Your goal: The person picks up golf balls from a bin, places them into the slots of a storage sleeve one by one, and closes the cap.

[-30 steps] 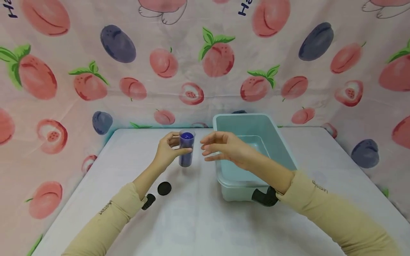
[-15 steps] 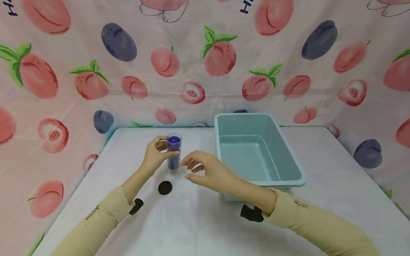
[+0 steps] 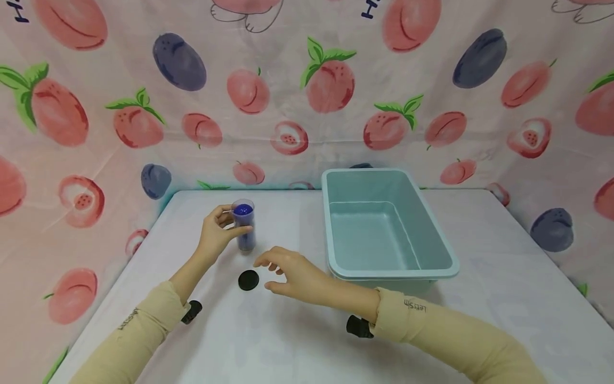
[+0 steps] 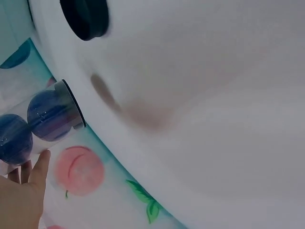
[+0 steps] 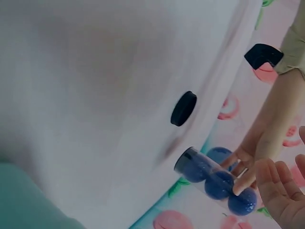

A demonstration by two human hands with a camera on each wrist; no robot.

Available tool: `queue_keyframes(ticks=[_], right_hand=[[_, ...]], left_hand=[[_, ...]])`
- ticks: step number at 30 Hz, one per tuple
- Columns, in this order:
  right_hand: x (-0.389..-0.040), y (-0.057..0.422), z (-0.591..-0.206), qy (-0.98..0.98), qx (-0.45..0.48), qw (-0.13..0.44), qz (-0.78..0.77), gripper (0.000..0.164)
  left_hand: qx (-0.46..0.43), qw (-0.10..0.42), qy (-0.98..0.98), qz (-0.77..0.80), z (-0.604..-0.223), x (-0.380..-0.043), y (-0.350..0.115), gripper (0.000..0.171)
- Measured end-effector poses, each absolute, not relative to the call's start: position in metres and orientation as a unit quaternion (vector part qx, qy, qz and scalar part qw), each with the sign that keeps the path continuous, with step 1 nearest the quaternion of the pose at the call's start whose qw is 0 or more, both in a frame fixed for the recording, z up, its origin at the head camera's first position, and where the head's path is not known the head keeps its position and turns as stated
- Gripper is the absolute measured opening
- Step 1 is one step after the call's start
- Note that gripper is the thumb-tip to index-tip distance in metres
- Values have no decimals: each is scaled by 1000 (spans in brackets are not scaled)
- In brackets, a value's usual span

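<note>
Blue balls (image 3: 243, 210) in a clear tube (image 3: 246, 239) — black lid (image 3: 248, 280) apart.

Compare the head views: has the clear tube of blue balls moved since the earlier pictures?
Yes. The clear tube, held by the left hand, has moved left, away from the teal bin, which has stayed put.

Over towards the back edge of the white worktop (image 3: 503, 298), right of its middle, stands a pale blue-green bin (image 3: 393, 273), upright and open-topped, with a wide rim and rounded corners, its long sides running front to back. A pink cloth (image 3: 115, 26) hangs behind the back edge and reaches round past the left and right edges, printed with reddish peaches (image 3: 330, 85), dark blue plums (image 3: 179, 61) and green leaves (image 3: 314, 49).
</note>
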State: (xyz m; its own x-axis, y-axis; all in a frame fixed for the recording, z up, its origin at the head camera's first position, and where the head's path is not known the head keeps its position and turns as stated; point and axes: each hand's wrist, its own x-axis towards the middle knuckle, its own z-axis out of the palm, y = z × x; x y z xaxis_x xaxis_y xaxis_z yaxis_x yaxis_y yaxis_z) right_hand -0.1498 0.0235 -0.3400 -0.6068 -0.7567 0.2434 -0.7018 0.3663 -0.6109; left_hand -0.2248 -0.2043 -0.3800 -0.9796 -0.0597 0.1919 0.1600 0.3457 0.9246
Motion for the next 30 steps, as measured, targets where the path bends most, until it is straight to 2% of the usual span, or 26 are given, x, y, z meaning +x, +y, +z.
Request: queue_keyframes(ticks=[10, 23, 30], right_hand=[[-158, 6, -362, 855, -410, 82, -306, 43], [-180, -20, -386, 884, -377, 96, -260, 59], [-189, -26, -399, 907, -340, 129, -212, 76]], left_hand=[[-32, 69, -827, -557, -388, -224, -220, 53], [-26, 51, -822, -566, -394, -216, -232, 56], [-22, 35, -804, -594, -401, -223, -229, 50]])
